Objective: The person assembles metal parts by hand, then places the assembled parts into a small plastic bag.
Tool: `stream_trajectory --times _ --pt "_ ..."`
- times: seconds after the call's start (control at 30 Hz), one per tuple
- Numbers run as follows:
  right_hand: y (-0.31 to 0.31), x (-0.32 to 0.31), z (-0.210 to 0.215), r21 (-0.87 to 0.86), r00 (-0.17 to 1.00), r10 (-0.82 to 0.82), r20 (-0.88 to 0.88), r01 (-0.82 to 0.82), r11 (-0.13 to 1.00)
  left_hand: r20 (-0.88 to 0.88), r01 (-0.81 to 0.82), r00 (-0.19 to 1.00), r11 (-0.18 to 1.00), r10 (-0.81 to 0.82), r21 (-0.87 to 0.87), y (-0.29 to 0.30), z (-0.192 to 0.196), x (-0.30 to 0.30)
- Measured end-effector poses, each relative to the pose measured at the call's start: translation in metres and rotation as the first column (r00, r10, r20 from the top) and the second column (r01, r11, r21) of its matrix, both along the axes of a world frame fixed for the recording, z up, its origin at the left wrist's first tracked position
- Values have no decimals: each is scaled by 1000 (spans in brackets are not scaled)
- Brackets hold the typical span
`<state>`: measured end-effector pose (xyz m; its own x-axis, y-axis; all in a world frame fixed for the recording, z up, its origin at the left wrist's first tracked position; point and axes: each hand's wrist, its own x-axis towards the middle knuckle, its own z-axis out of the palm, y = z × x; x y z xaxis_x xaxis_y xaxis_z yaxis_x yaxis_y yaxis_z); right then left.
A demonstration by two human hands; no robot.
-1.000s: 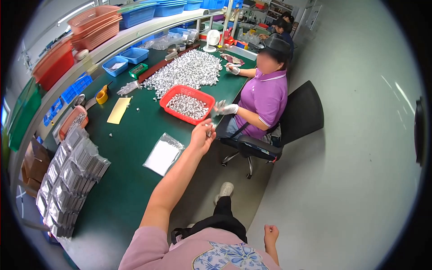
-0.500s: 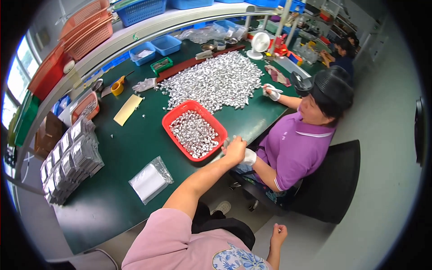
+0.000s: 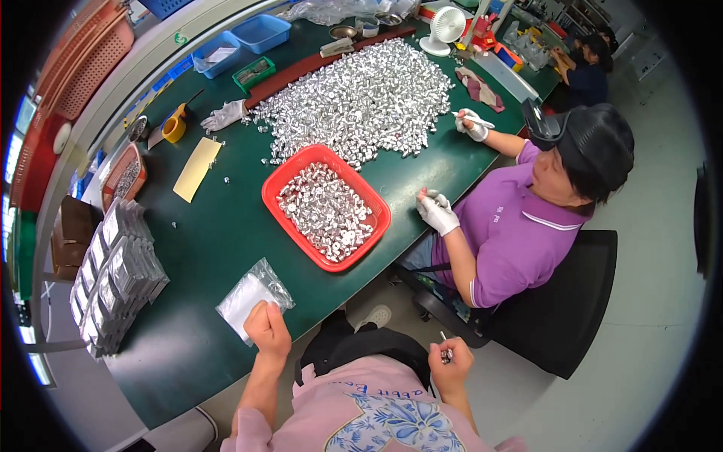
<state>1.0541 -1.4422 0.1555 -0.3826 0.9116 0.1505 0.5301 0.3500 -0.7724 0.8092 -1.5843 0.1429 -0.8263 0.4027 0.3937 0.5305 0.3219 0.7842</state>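
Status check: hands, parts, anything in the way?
Left hand curled, contents hidden, overlapping plastic bag in view. Right hand holding small silver parts. Red tray holds silver pieces; co-worker's gloved hand beside it, not touching.

Parts [image 3: 324, 211] in basket [image 3: 379, 218], heap [image 3: 354, 98] behind

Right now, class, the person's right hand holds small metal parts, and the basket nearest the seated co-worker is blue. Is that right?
Not quite: the head view shows that the basket nearest the seated co-worker is red. The right hand does hold small metal parts.
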Motion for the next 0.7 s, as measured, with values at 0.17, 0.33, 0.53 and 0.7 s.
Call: stream_trajectory --times 0.17,0.33,0.53,0.7 --pt "12 -44 -9 -26 981 191 -39 -192 981 254 -208 945 978 207 -22 -29 -43 7" --pt "22 -94 -15 -15 933 358 38 -358 934 -33 -118 992 821 120 -558 -33 -54 -22" --pt "42 -124 -28 -76 861 504 60 -500 863 372 22 909 870 188 -493 22 -87 -52" --pt "82 -146 -32 -99 798 601 44 -595 797 303 -23 926 836 224 -548 73 -105 -55"
